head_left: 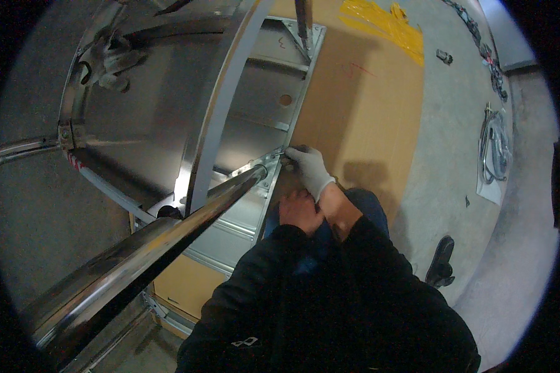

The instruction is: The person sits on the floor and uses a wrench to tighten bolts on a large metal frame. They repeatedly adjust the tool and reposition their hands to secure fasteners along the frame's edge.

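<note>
Right hand (pixel 311 169), gloved, fingers bunched at the metal bracket (pixel 271 158), frame centre; exact grip unclear; left hand (pixel 298 211), bare, partly curled just below; any hold indeterminable; steel pole (pixel 168 252) slants toward lower left; cardboard (pixel 367 118) upper right of centre.

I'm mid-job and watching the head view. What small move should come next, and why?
Probably raise the bare left hand to steady the metal bracket. The gloved right hand is at the bracket's edge, where the shiny tube meets the panel frame, while the left hand lies off the bracket, close to the right wrist. Whatever the glove may pinch is hidden.
</note>
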Motion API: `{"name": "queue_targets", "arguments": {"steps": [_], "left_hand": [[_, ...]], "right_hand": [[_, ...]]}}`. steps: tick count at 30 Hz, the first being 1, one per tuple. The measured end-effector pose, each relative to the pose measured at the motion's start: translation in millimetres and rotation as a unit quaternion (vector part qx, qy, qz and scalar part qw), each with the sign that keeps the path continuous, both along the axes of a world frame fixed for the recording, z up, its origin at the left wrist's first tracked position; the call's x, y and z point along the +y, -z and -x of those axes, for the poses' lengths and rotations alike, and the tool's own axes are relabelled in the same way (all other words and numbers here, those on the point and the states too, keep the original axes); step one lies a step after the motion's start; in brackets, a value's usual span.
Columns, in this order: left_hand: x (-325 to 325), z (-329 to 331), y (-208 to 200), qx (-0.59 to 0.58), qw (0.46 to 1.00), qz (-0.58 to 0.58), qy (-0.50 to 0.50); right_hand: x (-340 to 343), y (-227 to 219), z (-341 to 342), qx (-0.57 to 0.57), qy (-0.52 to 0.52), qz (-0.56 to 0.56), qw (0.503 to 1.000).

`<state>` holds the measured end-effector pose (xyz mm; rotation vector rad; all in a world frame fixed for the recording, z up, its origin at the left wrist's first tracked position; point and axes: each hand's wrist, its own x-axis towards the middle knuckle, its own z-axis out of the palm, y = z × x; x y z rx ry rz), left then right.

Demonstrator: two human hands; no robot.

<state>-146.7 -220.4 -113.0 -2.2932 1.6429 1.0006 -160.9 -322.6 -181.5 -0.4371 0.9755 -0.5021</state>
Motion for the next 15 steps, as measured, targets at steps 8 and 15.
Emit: {"name": "queue_targets", "arguments": {"steps": [8, 15], "left_hand": [[3, 3, 11, -0.018, 0.999, 0.044, 0.010], [5, 2, 16, -0.009, 0.998, 0.059, 0.001]], "right_hand": [[1, 0, 1, 0.001, 0.009, 0.012, 1.000], [0, 2, 0, 0.030, 0.002, 0.047, 0.998]]}}
